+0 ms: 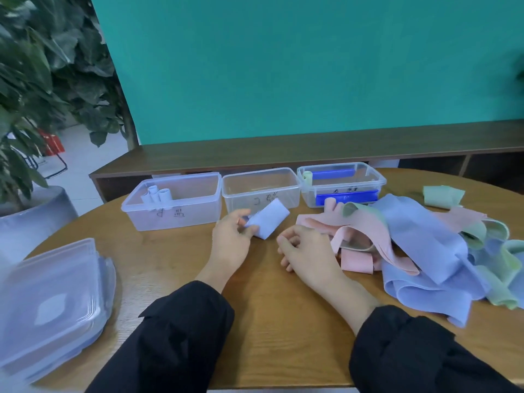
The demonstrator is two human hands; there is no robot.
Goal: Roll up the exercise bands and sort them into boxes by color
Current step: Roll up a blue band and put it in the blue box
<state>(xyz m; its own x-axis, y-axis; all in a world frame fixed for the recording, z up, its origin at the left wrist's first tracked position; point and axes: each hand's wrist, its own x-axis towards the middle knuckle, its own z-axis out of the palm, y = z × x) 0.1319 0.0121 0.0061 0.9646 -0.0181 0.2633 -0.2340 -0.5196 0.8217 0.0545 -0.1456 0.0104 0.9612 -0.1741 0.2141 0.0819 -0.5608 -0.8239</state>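
The rolled pale blue band (268, 222) sits in the grip of the left hand (231, 242), pinched between thumb and fingertips just above the table (175, 268), near the front wall of the middle box (261, 188). It looks like a short, soft, slightly flattened cylinder of matte stretch fabric. The right hand (307, 252) holds nothing; its fingers are loosely curled and it rests on the table just beside the pile of loose bands (425, 251). By my reading the job is in its early part: the left box (173, 201) holds a few pale rolls (157, 194) standing on end, the middle box looks nearly empty, and the right box (341, 184) holds a small greenish roll (307, 177) along with something bright blue that I cannot identify. Much is left, since the pile to the right is a limp tangle of flat pink, pale blue and mint green strips, folded over one another. A mint green piece (442, 195) lies apart, farther right. The boxes are clear, thin-walled plastic with rounded corners and handwritten marks on the front. A stack of translucent lids (54, 304) lies at the near left on the round, wood-grain table.
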